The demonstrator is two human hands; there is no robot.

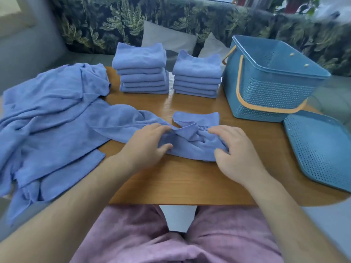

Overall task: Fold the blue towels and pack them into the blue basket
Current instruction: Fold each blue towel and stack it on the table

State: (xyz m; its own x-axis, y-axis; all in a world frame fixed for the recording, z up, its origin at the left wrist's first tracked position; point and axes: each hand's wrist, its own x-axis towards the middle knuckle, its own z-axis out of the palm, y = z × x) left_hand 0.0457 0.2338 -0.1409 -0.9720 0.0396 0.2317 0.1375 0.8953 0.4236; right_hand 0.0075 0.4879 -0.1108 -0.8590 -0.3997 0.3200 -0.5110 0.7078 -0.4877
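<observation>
Towel [191,147] bunched on the bench [180,179], pinched in my left hand [146,147] and right hand [235,154]; I judge it needs drawing flat, corners squared, before folding.

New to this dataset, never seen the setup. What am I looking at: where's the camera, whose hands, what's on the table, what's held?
There is no robot here. A person works bare-handed, and the single picture comes from a wide-angle camera on their head, looking forward and down. The left hand and right hand both grip one crumpled blue towel on the wooden table. To its left lies a pile of unfolded towels. Behind it, folded towels stand in a left stack and a right stack. On the right is the blue basket, with its perforated lid lying nearer the camera. No towels show inside the basket.
</observation>
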